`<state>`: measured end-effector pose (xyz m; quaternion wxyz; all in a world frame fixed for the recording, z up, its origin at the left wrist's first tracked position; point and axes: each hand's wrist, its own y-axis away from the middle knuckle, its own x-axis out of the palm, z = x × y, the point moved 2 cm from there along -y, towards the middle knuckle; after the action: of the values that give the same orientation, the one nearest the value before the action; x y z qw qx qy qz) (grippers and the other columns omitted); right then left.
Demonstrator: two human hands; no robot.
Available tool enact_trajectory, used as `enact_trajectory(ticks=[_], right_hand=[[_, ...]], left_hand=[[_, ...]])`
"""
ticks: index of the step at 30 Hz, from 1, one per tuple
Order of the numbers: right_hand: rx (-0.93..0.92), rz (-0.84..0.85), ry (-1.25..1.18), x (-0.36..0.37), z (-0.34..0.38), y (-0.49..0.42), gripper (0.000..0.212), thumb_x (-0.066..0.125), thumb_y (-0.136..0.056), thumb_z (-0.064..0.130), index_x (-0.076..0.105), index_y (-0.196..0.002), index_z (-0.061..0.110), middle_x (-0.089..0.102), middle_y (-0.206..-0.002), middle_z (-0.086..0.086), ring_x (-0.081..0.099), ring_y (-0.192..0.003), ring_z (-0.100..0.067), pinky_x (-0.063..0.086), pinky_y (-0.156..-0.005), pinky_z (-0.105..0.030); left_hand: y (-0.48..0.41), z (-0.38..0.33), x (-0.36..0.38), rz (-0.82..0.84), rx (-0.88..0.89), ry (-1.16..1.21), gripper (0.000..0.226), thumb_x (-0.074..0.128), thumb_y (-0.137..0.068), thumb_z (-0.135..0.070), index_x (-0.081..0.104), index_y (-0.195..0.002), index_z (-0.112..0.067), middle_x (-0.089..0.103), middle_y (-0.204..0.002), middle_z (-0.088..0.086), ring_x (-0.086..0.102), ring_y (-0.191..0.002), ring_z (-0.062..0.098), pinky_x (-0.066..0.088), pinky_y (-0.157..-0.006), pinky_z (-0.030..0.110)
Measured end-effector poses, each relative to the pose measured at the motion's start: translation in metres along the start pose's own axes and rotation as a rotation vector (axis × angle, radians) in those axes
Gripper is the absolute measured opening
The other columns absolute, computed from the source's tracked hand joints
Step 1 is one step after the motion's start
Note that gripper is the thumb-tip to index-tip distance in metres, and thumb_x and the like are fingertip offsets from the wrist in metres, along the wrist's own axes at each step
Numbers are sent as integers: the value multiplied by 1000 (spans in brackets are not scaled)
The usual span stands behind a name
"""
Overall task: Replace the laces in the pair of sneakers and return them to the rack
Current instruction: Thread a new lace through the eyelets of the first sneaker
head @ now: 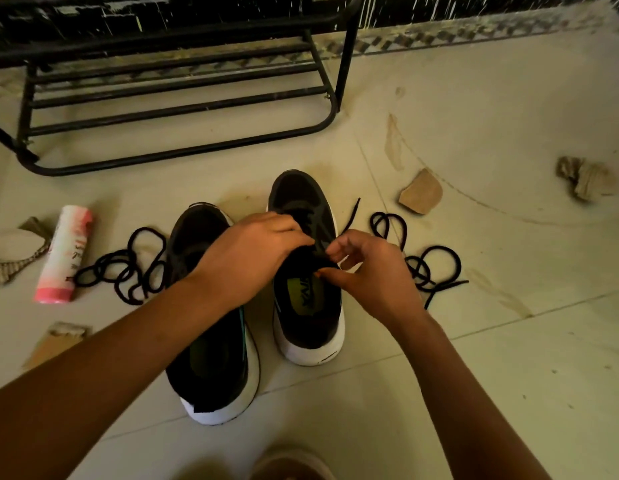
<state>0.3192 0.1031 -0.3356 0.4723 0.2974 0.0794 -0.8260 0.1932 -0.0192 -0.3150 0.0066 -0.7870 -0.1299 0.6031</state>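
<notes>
Both bare forearms reach forward, converging at centre. Left hand (256, 251) palm down, fingers curled, tips gripping throat of sneaker (294, 192). Right hand (367, 271) faces it, almost touching. Thumb and forefinger pinch same sneaker's upper, lace or fabric, too dark to tell. Other fingers loosely curled.

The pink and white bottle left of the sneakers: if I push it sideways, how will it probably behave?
The bottle is cylindrical and lies on its side on the smooth tiled floor, so it would probably roll. It looks like plastic, so likely light and not fragile. The loose lace at its right might stop it.
</notes>
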Motion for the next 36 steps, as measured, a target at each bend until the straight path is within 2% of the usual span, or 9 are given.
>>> enact_trajectory(ticks=[8, 14, 17, 20, 23, 25, 28, 33, 36], right_hand=[[1, 39, 106, -6, 4, -2, 5, 70, -83, 20, 73, -86, 24, 62, -72, 17, 53, -59, 4, 38, -56, -6], [28, 120, 231, -11, 8, -3, 11, 65, -87, 28, 62, -77, 30, 64, -77, 9, 58, -68, -5, 46, -61, -24], [46, 97, 268, -16, 10, 1, 14, 67, -85, 33, 58, -75, 28, 62, -72, 10, 56, -68, -4, 43, -58, -22], [57, 54, 259, -22, 10, 3, 18, 73, -81, 24, 57, -76, 31, 56, -67, 18, 53, -64, 2, 43, -61, -19], [45, -15, 256, -27, 14, 4, 25, 76, -77, 18, 57, -75, 35, 58, -70, 18, 56, -68, 0, 49, -69, -24], [19, -11, 216, -31, 22, 5, 28, 78, -74, 19, 55, -70, 35, 59, -68, 17, 55, -65, 1, 46, -63, -17], [-42, 92, 77, -31, 40, 8, 28, 81, -71, 17, 57, -67, 30, 62, -67, 11, 57, -61, 2, 42, -56, -8], [-136, 174, -221, -25, 55, 7, 24, 78, -72, 6, 60, -70, 21, 71, -74, -1, 67, -69, -10, 56, -67, -24], [-158, 174, -374, -24, 61, 1, 22, 74, -74, -2, 60, -71, 14, 66, -67, 2, 61, -60, -2, 50, -59, -16]], left_hand=[[11, 17, -7, 13, -133, -7, 37, 73, -69, 9, 71, -101, -9, 62, -88, 10, 63, -82, 30, 56, -66, 41], [7, 20, -5, 87, -334, 22, 18, 59, -91, -13, 68, -106, -14, 60, -99, 6, 59, -88, 23, 47, -76, 32], [2, 22, -9, 110, -502, 263, 16, 53, -94, -24, 60, -80, -19, 61, -80, -2, 56, -70, 8, 39, -64, 16], [1, 15, -8, 103, -739, 841, 29, 42, -97, -25, 53, -73, -14, 59, -66, 0, 61, -57, 4, 48, -57, 16], [-4, 1, -7, 21, -966, 1334, 33, 40, -98, -28, 53, -74, -10, 69, -68, 3, 69, -66, 11, 55, -59, 19], [-8, -5, -8, -32, -1075, 1521, 31, 42, -97, -30, 54, -75, -12, 73, -81, 8, 72, -75, 17, 58, -64, 23], [-12, -10, -7, -79, -1115, 1688, 32, 42, -98, -30, 55, -75, -12, 73, -92, 12, 72, -81, 18, 59, -68, 26], [-13, -18, -4, -79, -1079, 1699, 28, 41, -98, -27, 55, -79, -12, 71, -67, 2, 69, -59, 11, 55, -52, 22], [-13, -14, -2, -86, -1068, 1656, 27, 41, -99, -25, 56, -80, -12, 67, -60, -1, 63, -50, 8, 57, -62, 26]])
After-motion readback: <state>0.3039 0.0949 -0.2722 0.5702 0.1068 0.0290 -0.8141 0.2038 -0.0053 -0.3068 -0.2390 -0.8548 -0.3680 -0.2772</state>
